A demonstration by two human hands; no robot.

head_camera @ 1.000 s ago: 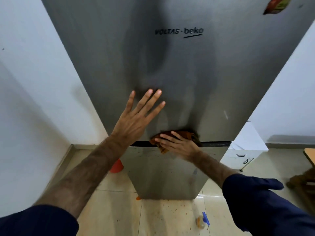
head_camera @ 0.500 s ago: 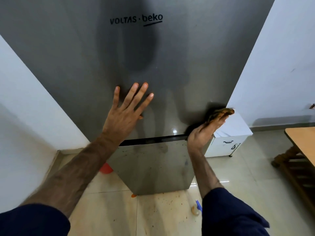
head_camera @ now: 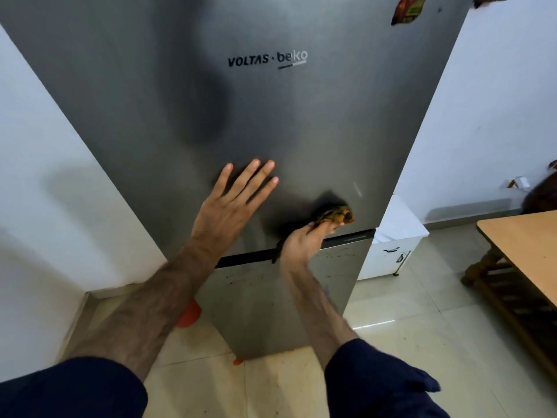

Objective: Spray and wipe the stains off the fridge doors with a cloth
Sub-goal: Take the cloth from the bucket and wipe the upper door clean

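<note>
Dark blue sleeves (head_camera: pixel 382 384) fill the bottom edge, both cut off by the frame.

Left hand (head_camera: pixel 224 211): fingers straight and spread, palm flat against the upper fridge door (head_camera: pixel 301 122), just above the dark seam (head_camera: pixel 247 257) between the doors.

Right hand (head_camera: pixel 304 241): seen edge-on over the seam, fingers reaching up and right, pressing a bunched brown-orange cloth (head_camera: pixel 336 213) to the upper door. Whether the fingers curl round the cloth cannot be told; their tips and part of the cloth are hidden. The cloth's long axis runs roughly level, pointing toward the door's right edge, near that edge but short of it. A short pale streak (head_camera: pixel 357 189) lies just up and right of it.

Lower fridge door (head_camera: pixel 265 300): dark specks and marks near its top; partly covered by the right forearm.

An orange object (head_camera: pixel 188 315) at the fridge's lower left is mostly hidden.

Left: white wall (head_camera: pixel 45 176) close beside the fridge.

Right: a white cabinet (head_camera: pixel 391 236) just beside the fridge, open tiled floor (head_camera: pixel 407 312), then a wooden table (head_camera: pixel 524 245), cut off.

Top: a magnet (head_camera: pixel 408 9), blurred, cut off.
</note>
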